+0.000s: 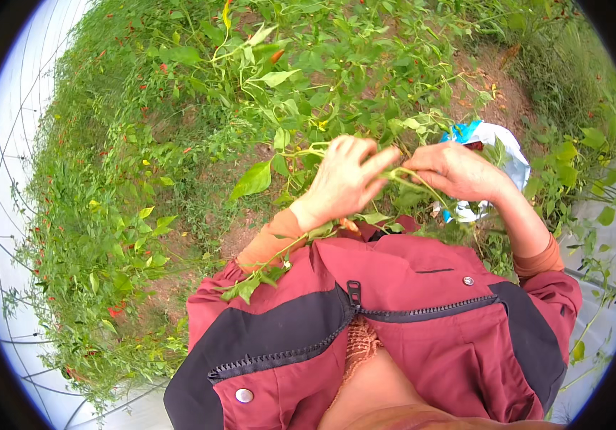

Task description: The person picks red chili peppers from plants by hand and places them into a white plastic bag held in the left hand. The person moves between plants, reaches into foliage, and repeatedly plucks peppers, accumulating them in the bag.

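Note:
Both my hands are among green pepper plants in front of my chest. My left hand (343, 180), its fingers bent, is on a leafy pepper stem (313, 152); whether it grips the stem is hard to tell. Close to its right, my right hand (450, 169) has thumb and fingers pinched at thin green stems (413, 174). What lies between those fingertips is hidden. A white and blue plastic bag (507, 145) stands open behind my right hand, with something dark red inside. An orange-red pepper (349, 226) lies near my left wrist, by the jacket hem.
Dense pepper plants (120, 123) with small red fruits spread ahead and to the left. Bare soil (493, 80) shows beyond the bag. Pale plastic sheeting (7, 161) with dark lines rises at the far left. A leafy branch (286, 250) crosses my left sleeve.

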### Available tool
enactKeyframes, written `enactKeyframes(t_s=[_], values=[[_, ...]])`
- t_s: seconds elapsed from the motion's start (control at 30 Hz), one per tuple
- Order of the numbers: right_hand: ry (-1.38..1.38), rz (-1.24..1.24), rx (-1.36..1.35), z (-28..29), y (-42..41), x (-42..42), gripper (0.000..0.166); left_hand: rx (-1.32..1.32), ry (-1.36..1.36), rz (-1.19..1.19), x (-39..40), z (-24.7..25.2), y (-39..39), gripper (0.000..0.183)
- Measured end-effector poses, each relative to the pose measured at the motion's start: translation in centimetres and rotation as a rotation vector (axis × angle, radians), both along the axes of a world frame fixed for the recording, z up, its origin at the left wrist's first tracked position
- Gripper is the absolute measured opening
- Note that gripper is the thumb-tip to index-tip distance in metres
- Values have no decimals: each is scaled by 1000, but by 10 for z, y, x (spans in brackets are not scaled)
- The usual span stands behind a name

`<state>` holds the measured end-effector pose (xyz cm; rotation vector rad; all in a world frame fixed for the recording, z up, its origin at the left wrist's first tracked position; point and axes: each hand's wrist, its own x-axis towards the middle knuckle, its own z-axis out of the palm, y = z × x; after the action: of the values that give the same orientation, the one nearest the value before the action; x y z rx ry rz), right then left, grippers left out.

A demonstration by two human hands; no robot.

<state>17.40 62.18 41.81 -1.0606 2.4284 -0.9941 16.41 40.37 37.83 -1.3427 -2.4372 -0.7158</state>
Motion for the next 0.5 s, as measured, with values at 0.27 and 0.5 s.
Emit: enactKeyframes(t_s=[0.27, 0.5], values=[[-253, 191, -224, -4, -36, -8, 21, 164, 42, -62, 20, 4, -40, 27], [-225, 172, -196, -7, -58, -3, 16, 174, 12, -143, 30, 2, -52, 33]])
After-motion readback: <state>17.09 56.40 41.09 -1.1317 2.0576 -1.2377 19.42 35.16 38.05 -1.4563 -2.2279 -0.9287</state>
